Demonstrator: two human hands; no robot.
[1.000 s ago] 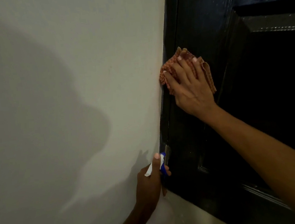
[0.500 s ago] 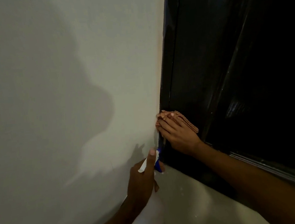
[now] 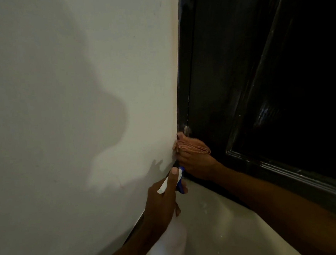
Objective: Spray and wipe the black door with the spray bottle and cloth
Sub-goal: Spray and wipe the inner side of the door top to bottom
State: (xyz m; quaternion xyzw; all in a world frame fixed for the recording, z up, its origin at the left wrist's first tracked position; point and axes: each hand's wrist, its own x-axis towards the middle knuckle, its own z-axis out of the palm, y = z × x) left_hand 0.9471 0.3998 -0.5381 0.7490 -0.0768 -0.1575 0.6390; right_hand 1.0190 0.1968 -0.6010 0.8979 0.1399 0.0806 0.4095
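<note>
Two hands busy: right hand (image 3: 196, 163) presses the cloth (image 3: 192, 144) low on the door (image 3: 230, 82) edge, left hand (image 3: 161, 200) grips the bottle (image 3: 170, 246); cloth could smear onto the wall (image 3: 70, 94)

The right hand (image 3: 196, 163) has its fingers tucked behind the folded cloth (image 3: 192, 145), so how they lie cannot be seen. The cloth hides the low bit of the black door (image 3: 240, 81) that it touches. The left hand (image 3: 161, 204) covers the neck of the spray bottle (image 3: 170, 246), and the bottle's bottom is cut off by the near edge. Both arms run out of the picture at the near and right edges. The door's far right side is too dark to make out.
</note>
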